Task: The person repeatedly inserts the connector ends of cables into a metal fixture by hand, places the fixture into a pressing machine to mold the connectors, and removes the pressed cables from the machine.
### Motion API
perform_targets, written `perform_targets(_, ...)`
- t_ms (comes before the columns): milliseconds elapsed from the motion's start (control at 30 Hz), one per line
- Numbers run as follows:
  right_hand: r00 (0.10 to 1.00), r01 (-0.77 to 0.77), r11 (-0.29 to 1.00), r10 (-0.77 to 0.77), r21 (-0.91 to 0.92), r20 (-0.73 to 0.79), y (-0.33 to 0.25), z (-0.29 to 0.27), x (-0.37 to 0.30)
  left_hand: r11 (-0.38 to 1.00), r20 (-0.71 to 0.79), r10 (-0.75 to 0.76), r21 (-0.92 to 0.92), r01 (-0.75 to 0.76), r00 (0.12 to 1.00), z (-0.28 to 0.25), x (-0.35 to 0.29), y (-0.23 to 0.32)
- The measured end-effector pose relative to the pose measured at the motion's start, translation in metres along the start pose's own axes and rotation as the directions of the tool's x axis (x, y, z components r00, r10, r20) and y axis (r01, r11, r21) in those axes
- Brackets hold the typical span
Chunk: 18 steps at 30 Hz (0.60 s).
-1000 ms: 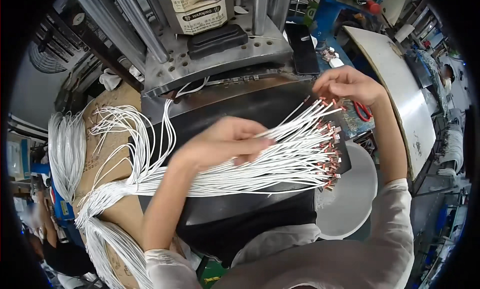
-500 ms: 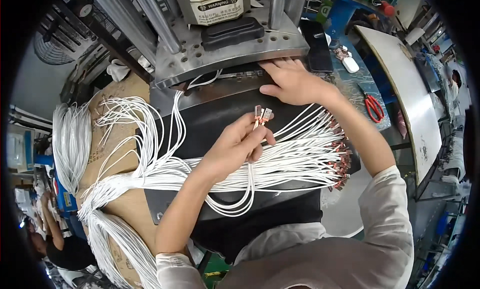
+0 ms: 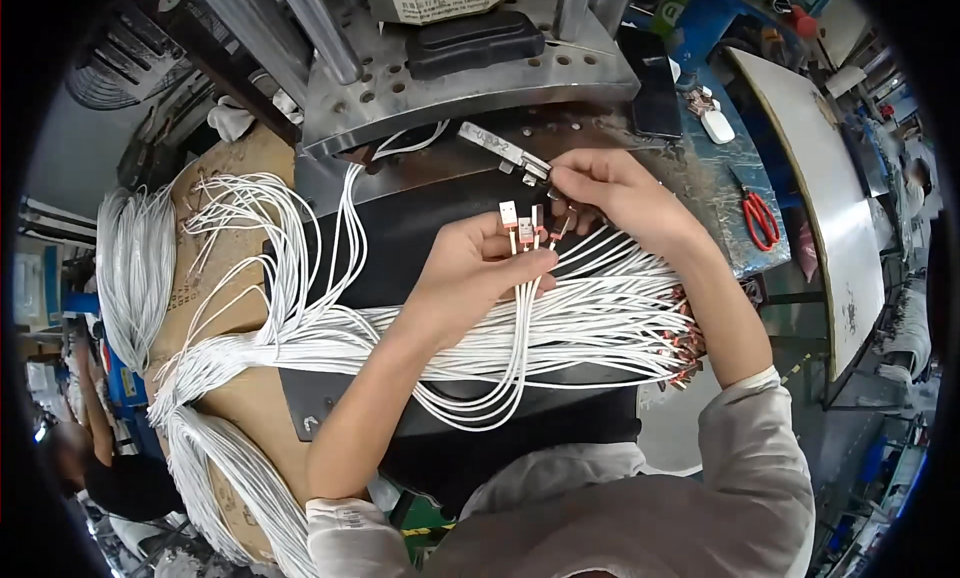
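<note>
My left hand (image 3: 475,268) is closed around several white USB cables (image 3: 518,323), just below their plugs. The metal plugs (image 3: 509,216) with reddish collars stand up above the fingers, fanned apart. My right hand (image 3: 625,200) pinches one end of a slim metal bar fixture (image 3: 500,150), tilted in front of the press (image 3: 470,108). Another plug (image 3: 562,225) shows by the right fingertips; whether they touch it is hidden. Under both hands a thick bundle of white cables (image 3: 600,318) lies across the black mat (image 3: 400,233), its reddish ends to the right.
More white cable coils (image 3: 140,278) lie on the brown cardboard (image 3: 235,313) at left. On the blue table at right are red-handled pliers (image 3: 758,218), a white case (image 3: 716,127) and a black phone-like slab (image 3: 652,88). A co-worker (image 3: 120,468) is at far left.
My right hand has come out from under the press plate toward me, now with the metal bar. The plugs in my left hand have spread apart. The view has shifted slightly.
</note>
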State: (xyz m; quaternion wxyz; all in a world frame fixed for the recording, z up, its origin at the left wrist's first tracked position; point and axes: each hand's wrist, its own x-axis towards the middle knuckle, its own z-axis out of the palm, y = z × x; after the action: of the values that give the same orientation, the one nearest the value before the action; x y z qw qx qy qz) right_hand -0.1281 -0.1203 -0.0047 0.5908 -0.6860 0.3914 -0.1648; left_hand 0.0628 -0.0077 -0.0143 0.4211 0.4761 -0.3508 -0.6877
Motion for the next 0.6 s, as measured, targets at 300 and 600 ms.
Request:
perform_targets(300,0.996,0.025,0.967,-0.045,0.253,0.074,0.006,0.004,-0.004,0.997,-0.068,-0.072,-0.006,0.072,0.995,0.006,0.003,0.007)
perform_targets(600,0.999,-0.022,0.983,0.013,0.180,0.048,-0.005,0.007,-0.012,0.994,-0.068,-0.107,0.021,0.109,0.992,0.005,0.001,0.012)
